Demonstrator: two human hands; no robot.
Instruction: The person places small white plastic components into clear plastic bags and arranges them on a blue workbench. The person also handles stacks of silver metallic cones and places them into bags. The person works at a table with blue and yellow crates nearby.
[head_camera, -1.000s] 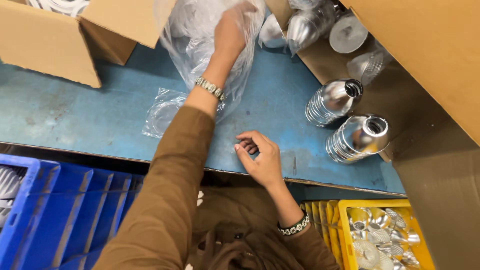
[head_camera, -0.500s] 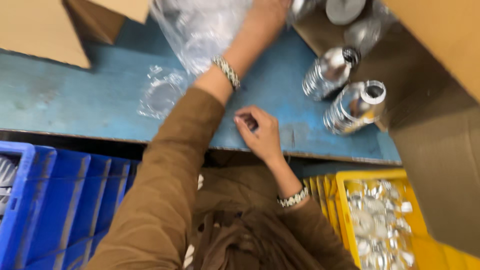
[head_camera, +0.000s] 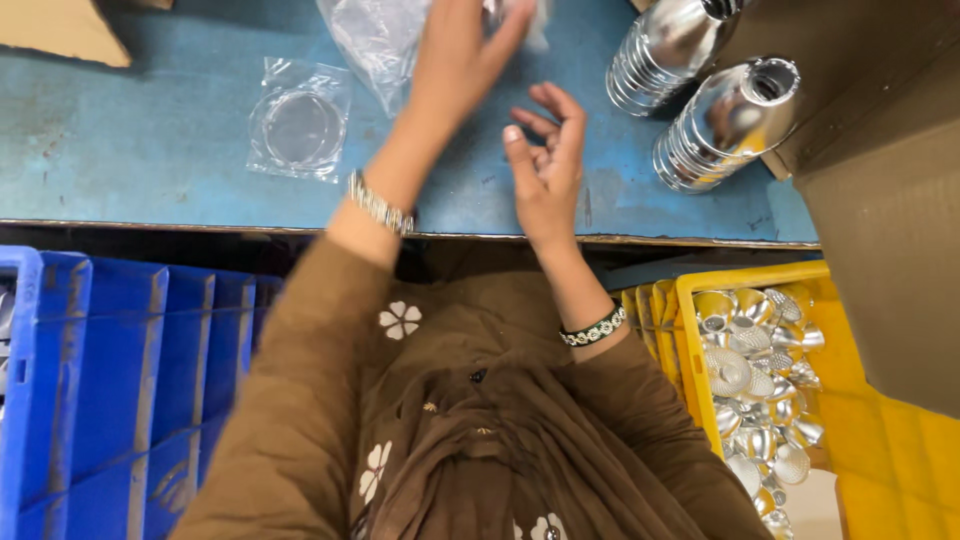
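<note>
Head camera, looking straight down at a blue worktable (head_camera: 120, 150). The person's left hand (head_camera: 455, 60) reaches up the middle of the frame, fingers extended and loosely open, touching a crumpled clear plastic bag (head_camera: 375, 40) at the table's far edge; motion blur makes it hard to tell whether the fingertips pinch the film. The right hand (head_camera: 545, 165) hovers just beside it, palm turned up, fingers curled but apart, holding nothing that shows.

To the left lies a small flat clear pouch (head_camera: 298, 130) with a round disc inside, lying flat on the table, well apart from both hands. At upper right, two stacks of shiny metal cups (head_camera: 725, 120) lie on their sides, long axes running diagonally, open mouths pointing up and right toward a cardboard box (head_camera: 880, 200).

Below the table edge, a yellow crate (head_camera: 860, 400) holds many loose silver cups; blue crates (head_camera: 120, 400) sit at left. Judging from this, one pouch looks packed, with many pieces left.
</note>
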